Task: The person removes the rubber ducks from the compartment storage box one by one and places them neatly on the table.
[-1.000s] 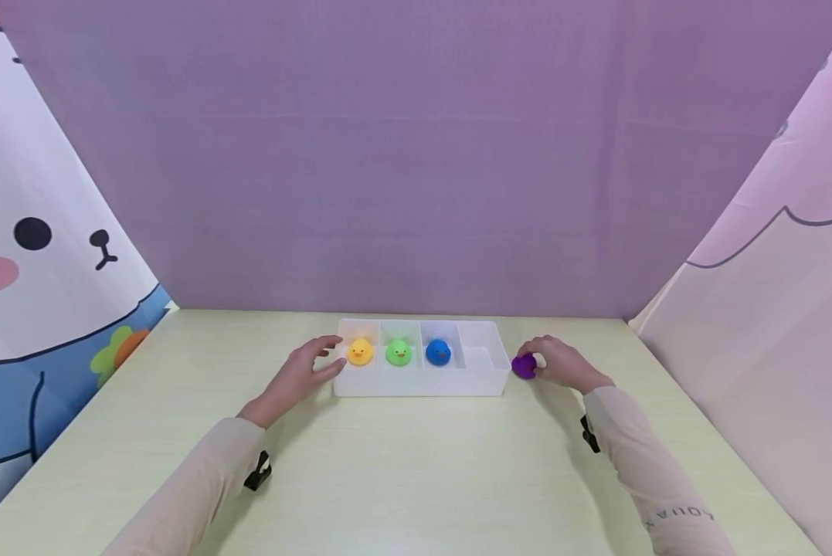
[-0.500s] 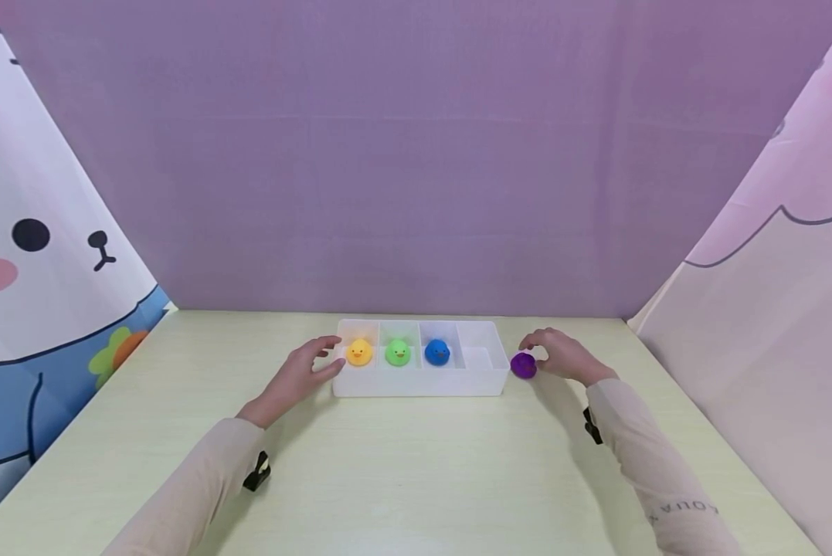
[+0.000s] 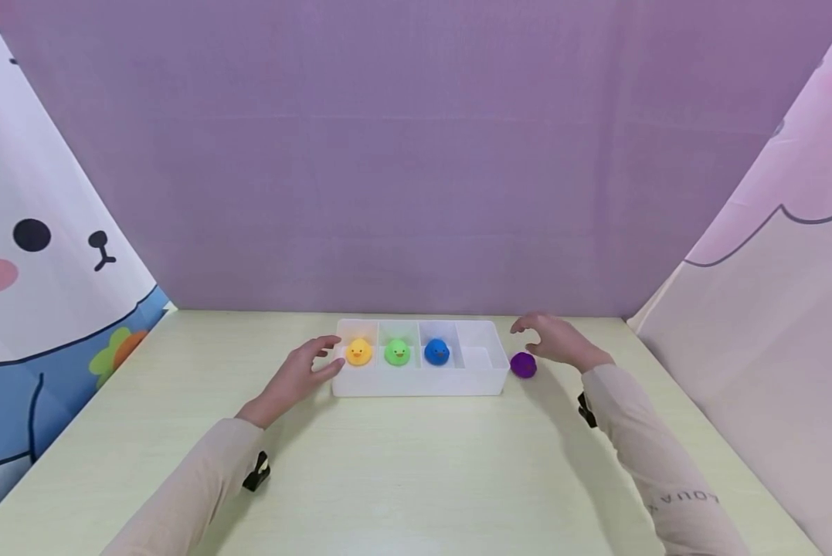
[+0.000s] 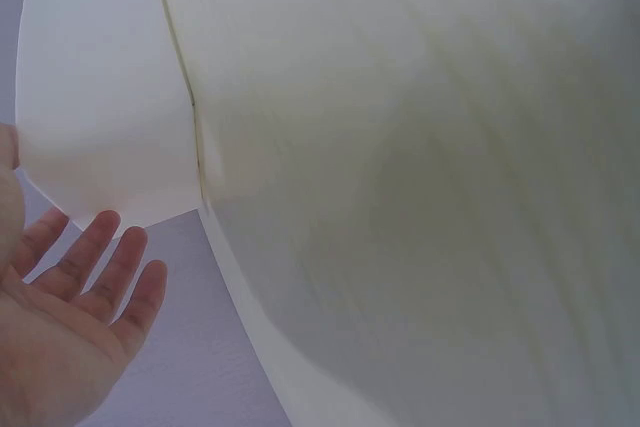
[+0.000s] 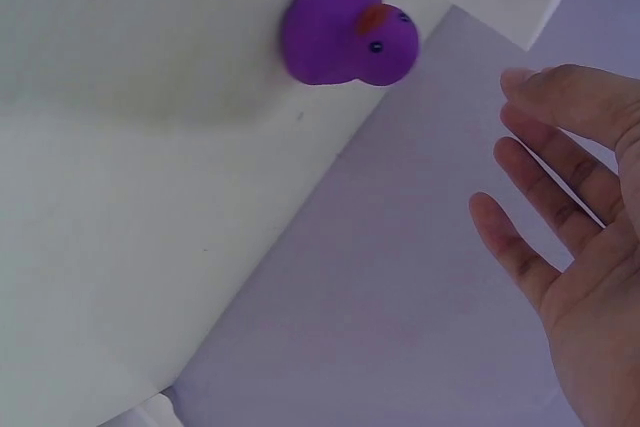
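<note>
A white tray [image 3: 416, 384] with several compartments stands on the pale table. A yellow duck [image 3: 359, 352], a green duck [image 3: 397, 353] and a blue duck [image 3: 436, 352] sit in its three left compartments; the rightmost holds nothing. A purple duck [image 3: 523, 364] [image 5: 348, 31] stands on the table just right of the tray. My right hand [image 3: 551, 338] [image 5: 565, 237] hovers above and behind it, fingers relaxed, holding nothing. My left hand [image 3: 304, 370] [image 4: 70, 317] rests open at the tray's left end, fingertips at its wall.
A purple backdrop [image 3: 416, 154] closes the table's far side. Printed cloth panels [image 3: 33, 255] stand on the left and right [image 3: 791, 293]. Bare tabletop [image 3: 416, 479] lies in front of the tray.
My right hand has let go of the purple duck and lifted up and away from it. The duck stays on the table by the tray. The left hand has not moved.
</note>
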### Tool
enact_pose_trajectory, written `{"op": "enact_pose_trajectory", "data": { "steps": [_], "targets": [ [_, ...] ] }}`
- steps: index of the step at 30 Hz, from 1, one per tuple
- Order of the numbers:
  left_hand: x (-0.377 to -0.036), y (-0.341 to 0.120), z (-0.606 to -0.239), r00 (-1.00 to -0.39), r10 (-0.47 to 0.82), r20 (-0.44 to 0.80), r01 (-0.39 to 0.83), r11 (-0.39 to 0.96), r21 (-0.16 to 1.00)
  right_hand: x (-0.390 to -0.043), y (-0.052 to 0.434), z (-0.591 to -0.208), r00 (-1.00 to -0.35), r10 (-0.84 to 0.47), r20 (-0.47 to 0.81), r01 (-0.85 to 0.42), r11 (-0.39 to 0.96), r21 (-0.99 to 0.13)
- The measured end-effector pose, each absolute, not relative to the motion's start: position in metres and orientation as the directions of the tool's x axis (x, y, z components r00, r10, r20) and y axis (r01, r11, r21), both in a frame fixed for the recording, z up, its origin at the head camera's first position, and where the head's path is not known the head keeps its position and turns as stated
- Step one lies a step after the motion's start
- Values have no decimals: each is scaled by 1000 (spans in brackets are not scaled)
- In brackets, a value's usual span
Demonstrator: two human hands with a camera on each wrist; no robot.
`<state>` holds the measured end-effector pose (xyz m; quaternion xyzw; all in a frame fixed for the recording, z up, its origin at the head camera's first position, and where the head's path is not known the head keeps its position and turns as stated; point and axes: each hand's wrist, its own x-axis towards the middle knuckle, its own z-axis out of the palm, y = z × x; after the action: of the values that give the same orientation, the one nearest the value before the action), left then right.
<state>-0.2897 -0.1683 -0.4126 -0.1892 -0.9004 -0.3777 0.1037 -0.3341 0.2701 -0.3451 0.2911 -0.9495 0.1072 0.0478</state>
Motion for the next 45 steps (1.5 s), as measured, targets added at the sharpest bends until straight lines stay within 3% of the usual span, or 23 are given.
{"op": "enact_pose_trajectory", "data": {
  "steps": [7, 45],
  "targets": [
    [-289, -167, -412, -913, 260, 314, 406, 645, 647, -338, 259, -337, -784, -584, 209, -616, 772, -157],
    [-290, -168, -414, -914, 249, 321, 403, 649, 645, -343, 176, -346, -712, -676, 190, -702, 692, -169]
  ]
}}
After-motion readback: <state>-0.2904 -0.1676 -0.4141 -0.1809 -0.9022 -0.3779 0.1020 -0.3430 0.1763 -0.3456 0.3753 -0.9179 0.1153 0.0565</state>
